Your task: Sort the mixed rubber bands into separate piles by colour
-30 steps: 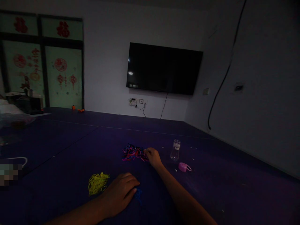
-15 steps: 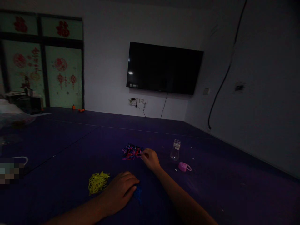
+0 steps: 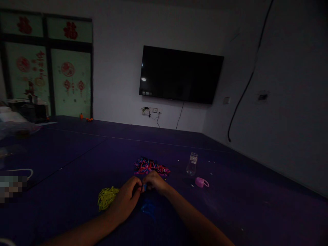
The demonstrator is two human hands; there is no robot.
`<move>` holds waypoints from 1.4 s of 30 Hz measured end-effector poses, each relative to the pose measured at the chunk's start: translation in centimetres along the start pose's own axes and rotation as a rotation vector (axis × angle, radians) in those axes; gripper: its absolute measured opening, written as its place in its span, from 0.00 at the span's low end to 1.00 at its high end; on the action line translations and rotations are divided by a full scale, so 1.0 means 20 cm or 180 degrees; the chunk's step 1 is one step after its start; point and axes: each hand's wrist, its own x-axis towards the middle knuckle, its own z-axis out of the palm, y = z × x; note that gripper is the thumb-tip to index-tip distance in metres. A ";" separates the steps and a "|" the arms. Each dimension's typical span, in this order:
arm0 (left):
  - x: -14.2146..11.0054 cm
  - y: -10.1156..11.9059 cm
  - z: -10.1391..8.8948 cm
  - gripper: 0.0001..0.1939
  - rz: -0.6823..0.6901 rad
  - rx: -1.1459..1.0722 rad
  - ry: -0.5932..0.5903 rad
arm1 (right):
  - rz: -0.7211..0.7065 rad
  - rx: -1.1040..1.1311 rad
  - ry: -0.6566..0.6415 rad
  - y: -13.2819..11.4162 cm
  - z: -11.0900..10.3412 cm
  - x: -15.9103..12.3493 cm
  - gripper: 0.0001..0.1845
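Observation:
My left hand (image 3: 128, 194) and my right hand (image 3: 155, 182) meet low over the purple floor, fingers pinched together. A small piece of blue band (image 3: 145, 187) shows between their fingertips. Just below them lies a small heap of blue bands (image 3: 148, 207), dim against the floor. Left of my left hand is a tangled pile of yellow bands (image 3: 107, 197). Beyond my right hand spreads a pile of mixed bands (image 3: 148, 166) in pink, red, blue and black. The fingertips are partly hidden and dark.
A clear bottle (image 3: 192, 164) stands open to the right, with its pink looped lid (image 3: 201, 182) nearby. White scraps dot the floor. At the left are plastic bags (image 3: 17, 124) and a white cord (image 3: 28, 171). A television (image 3: 180, 75) hangs on the far wall.
My right hand has drawn back from the mixed pile towards me. My left hand has lifted off the blue heap and moved forward. Both now meet at a small blue piece.

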 end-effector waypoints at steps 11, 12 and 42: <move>-0.01 0.02 0.01 0.07 0.0117 0.0004 -0.0066 | 0.0216 0.0199 -0.1052 -0.01 -0.10 0.00 0.16; -0.01 0.03 0.00 0.07 0.0123 -0.0003 -0.0081 | 0.0201 0.0277 -0.1044 -0.01 -0.10 0.00 0.17; -0.05 0.06 0.01 0.13 0.1004 0.0567 -0.1020 | -0.1076 -0.3664 0.0679 0.05 -0.03 0.01 0.18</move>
